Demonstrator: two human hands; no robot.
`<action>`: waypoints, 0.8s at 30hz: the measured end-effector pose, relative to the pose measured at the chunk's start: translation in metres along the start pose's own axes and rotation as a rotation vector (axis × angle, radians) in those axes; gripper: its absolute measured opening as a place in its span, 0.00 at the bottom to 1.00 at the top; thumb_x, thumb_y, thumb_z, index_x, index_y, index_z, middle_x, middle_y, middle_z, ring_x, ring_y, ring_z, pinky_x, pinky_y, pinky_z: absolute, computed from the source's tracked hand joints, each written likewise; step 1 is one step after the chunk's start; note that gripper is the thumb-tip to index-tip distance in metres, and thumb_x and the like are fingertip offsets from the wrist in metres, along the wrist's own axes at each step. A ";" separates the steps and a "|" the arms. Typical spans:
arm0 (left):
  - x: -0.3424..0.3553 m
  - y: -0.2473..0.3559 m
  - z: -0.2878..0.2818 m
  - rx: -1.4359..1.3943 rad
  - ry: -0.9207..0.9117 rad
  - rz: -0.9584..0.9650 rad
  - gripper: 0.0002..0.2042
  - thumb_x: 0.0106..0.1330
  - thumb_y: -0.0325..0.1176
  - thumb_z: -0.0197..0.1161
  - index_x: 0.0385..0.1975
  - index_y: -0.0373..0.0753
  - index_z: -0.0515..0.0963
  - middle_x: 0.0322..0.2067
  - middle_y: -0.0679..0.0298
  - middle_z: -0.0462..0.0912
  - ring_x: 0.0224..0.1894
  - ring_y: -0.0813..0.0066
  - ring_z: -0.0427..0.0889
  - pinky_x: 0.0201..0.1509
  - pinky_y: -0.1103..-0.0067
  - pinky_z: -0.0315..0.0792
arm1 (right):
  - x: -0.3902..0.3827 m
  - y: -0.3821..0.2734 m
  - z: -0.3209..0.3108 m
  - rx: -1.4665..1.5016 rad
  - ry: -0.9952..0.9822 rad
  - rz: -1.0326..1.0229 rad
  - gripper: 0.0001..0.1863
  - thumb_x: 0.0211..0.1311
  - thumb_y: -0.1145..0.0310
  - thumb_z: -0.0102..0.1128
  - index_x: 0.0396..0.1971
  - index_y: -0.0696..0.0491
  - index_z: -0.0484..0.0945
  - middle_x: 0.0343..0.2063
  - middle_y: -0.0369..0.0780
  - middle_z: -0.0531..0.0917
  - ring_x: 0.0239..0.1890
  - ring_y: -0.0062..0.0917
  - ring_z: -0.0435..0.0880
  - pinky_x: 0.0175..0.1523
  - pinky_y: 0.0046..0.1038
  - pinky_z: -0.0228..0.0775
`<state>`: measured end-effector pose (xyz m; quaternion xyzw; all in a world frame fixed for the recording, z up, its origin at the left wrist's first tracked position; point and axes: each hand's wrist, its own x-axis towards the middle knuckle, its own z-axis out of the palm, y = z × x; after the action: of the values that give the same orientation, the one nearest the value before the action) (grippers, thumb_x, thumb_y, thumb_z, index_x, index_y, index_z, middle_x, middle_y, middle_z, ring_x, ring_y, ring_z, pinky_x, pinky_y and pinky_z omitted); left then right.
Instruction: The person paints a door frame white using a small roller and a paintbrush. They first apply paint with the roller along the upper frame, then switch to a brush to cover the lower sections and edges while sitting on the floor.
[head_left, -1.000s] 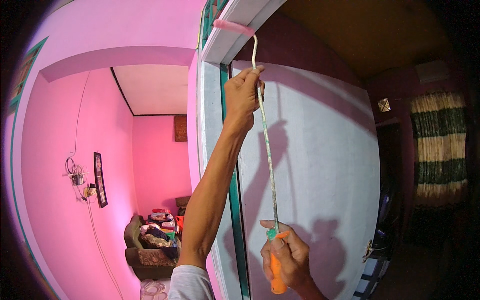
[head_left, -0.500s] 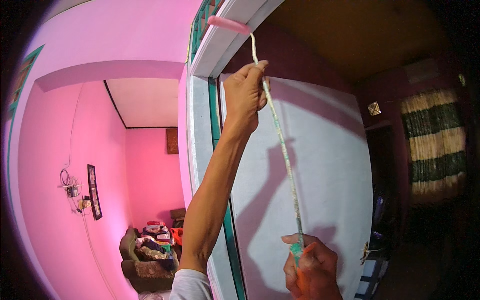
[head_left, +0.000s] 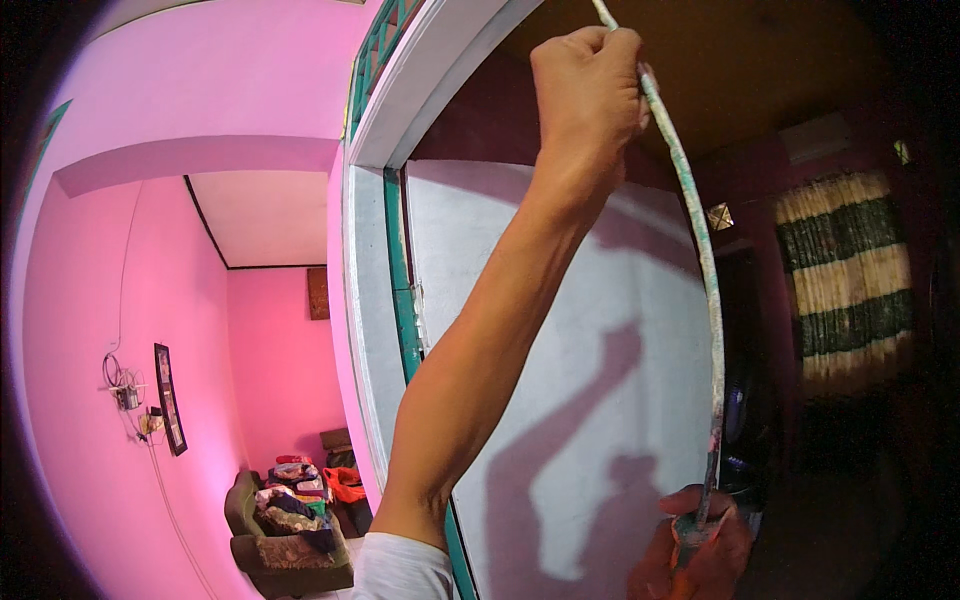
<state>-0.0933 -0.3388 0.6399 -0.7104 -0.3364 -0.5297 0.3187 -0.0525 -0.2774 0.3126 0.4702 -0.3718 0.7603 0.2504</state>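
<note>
My left hand point(head_left: 590, 90) is closed round the upper part of a long, paint-spotted metal rod point(head_left: 700, 240), high at the top centre. My right hand point(head_left: 690, 550) grips the rod's orange handle at the lower right, in shadow. The rod's top runs out of the picture, so the roller on it is out of view. Beside the hands are a white door frame point(head_left: 410, 85) and a pale door panel point(head_left: 530, 400) with a teal edge, on which the shadows of my arm fall.
To the left, a pink alcove point(head_left: 280, 370) holds an armchair point(head_left: 250, 550) piled with cloths, and cables and a picture frame hang on its wall. A small green-framed grille point(head_left: 380, 50) is above the doorway. A striped curtain point(head_left: 845, 290) hangs in the dark room at right.
Both hands and the rod have moved to the right, my left hand also higher and my right hand a little lower. The pink roller has left the picture at the top.
</note>
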 end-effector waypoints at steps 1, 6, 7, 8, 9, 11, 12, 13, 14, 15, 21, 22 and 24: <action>0.002 0.002 0.009 -0.061 0.019 0.027 0.11 0.61 0.26 0.53 0.16 0.32 0.71 0.11 0.66 0.69 0.09 0.83 0.64 0.11 0.82 0.55 | -0.002 -0.002 0.000 0.004 0.005 -0.016 0.29 0.67 0.56 0.57 0.57 0.65 0.65 0.16 0.41 0.73 0.07 0.20 0.64 0.11 0.20 0.58; 0.004 0.002 0.014 0.003 0.003 0.092 0.11 0.62 0.27 0.54 0.17 0.31 0.73 0.11 0.67 0.69 0.10 0.84 0.64 0.12 0.83 0.55 | -0.004 0.009 0.003 -0.059 0.002 -0.072 0.29 0.69 0.54 0.54 0.57 0.64 0.66 0.16 0.40 0.73 0.07 0.18 0.65 0.12 0.19 0.58; 0.004 0.002 0.010 0.039 0.011 0.099 0.11 0.62 0.27 0.54 0.18 0.31 0.73 0.11 0.67 0.69 0.10 0.84 0.64 0.12 0.83 0.55 | -0.004 0.011 0.004 -0.058 0.001 -0.054 0.29 0.69 0.54 0.54 0.57 0.63 0.66 0.16 0.40 0.73 0.07 0.18 0.65 0.12 0.19 0.58; 0.002 0.002 0.006 0.046 0.015 0.065 0.10 0.63 0.29 0.57 0.21 0.31 0.75 0.13 0.67 0.71 0.10 0.84 0.64 0.13 0.84 0.55 | -0.003 0.011 0.007 -0.064 0.010 -0.030 0.28 0.69 0.54 0.53 0.56 0.63 0.66 0.16 0.40 0.73 0.07 0.18 0.65 0.12 0.19 0.58; -0.001 0.003 0.001 0.057 0.018 0.030 0.09 0.64 0.31 0.59 0.25 0.32 0.77 0.15 0.67 0.72 0.11 0.85 0.64 0.13 0.85 0.56 | 0.000 0.014 0.008 -0.059 0.020 -0.003 0.28 0.69 0.54 0.53 0.56 0.63 0.66 0.16 0.40 0.73 0.07 0.18 0.64 0.12 0.19 0.58; -0.008 0.003 -0.013 0.063 0.031 -0.025 0.09 0.65 0.33 0.61 0.29 0.32 0.79 0.17 0.67 0.74 0.12 0.86 0.64 0.14 0.87 0.55 | 0.001 0.019 0.012 -0.065 0.033 0.060 0.28 0.70 0.54 0.53 0.56 0.63 0.67 0.16 0.40 0.73 0.07 0.17 0.64 0.12 0.18 0.58; -0.010 0.003 -0.022 0.059 0.039 -0.046 0.10 0.65 0.33 0.61 0.30 0.32 0.79 0.17 0.68 0.74 0.12 0.87 0.64 0.14 0.87 0.54 | 0.005 0.022 0.014 -0.065 0.039 0.094 0.28 0.70 0.54 0.52 0.56 0.63 0.67 0.16 0.40 0.73 0.07 0.17 0.64 0.12 0.18 0.58; -0.013 0.003 -0.029 0.052 0.047 -0.066 0.10 0.65 0.34 0.62 0.31 0.32 0.79 0.17 0.68 0.74 0.12 0.87 0.64 0.13 0.88 0.54 | 0.008 0.024 0.017 -0.061 0.048 0.130 0.28 0.70 0.53 0.52 0.56 0.63 0.67 0.16 0.40 0.73 0.07 0.17 0.64 0.12 0.18 0.58; -0.017 0.002 -0.036 0.085 0.058 -0.090 0.10 0.65 0.34 0.61 0.32 0.32 0.79 0.17 0.69 0.74 0.11 0.88 0.63 0.12 0.88 0.52 | 0.011 0.025 0.019 -0.059 0.057 0.159 0.27 0.70 0.53 0.52 0.56 0.63 0.67 0.16 0.40 0.73 0.07 0.17 0.64 0.12 0.18 0.58; -0.020 0.001 -0.044 0.104 0.076 -0.101 0.10 0.66 0.34 0.61 0.33 0.32 0.79 0.17 0.69 0.74 0.11 0.88 0.63 0.12 0.88 0.52 | 0.013 0.029 0.021 -0.059 0.062 0.177 0.27 0.70 0.53 0.51 0.56 0.62 0.67 0.16 0.40 0.73 0.07 0.17 0.64 0.12 0.18 0.58; -0.040 -0.008 -0.089 0.182 0.182 -0.179 0.11 0.67 0.35 0.59 0.39 0.32 0.80 0.17 0.69 0.73 0.11 0.88 0.62 0.12 0.88 0.51 | 0.022 0.055 0.026 -0.135 0.025 0.162 0.25 0.71 0.55 0.50 0.54 0.62 0.69 0.18 0.39 0.74 0.07 0.15 0.64 0.12 0.16 0.58; -0.044 -0.006 -0.097 0.236 0.203 -0.189 0.11 0.68 0.34 0.58 0.40 0.32 0.79 0.16 0.69 0.73 0.11 0.88 0.61 0.12 0.88 0.51 | 0.024 0.058 0.027 -0.122 0.019 0.166 0.25 0.71 0.55 0.50 0.54 0.62 0.69 0.18 0.39 0.74 0.07 0.15 0.64 0.12 0.16 0.58; -0.048 -0.006 -0.108 0.242 0.218 -0.226 0.12 0.68 0.34 0.58 0.41 0.31 0.79 0.16 0.69 0.73 0.11 0.88 0.61 0.12 0.87 0.50 | 0.026 0.061 0.029 -0.141 0.012 0.170 0.24 0.72 0.56 0.50 0.54 0.61 0.69 0.17 0.38 0.74 0.07 0.15 0.65 0.12 0.16 0.58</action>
<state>-0.1666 -0.4293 0.6199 -0.5632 -0.4387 -0.5917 0.3745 -0.0926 -0.3360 0.3236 0.4138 -0.4613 0.7535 0.2196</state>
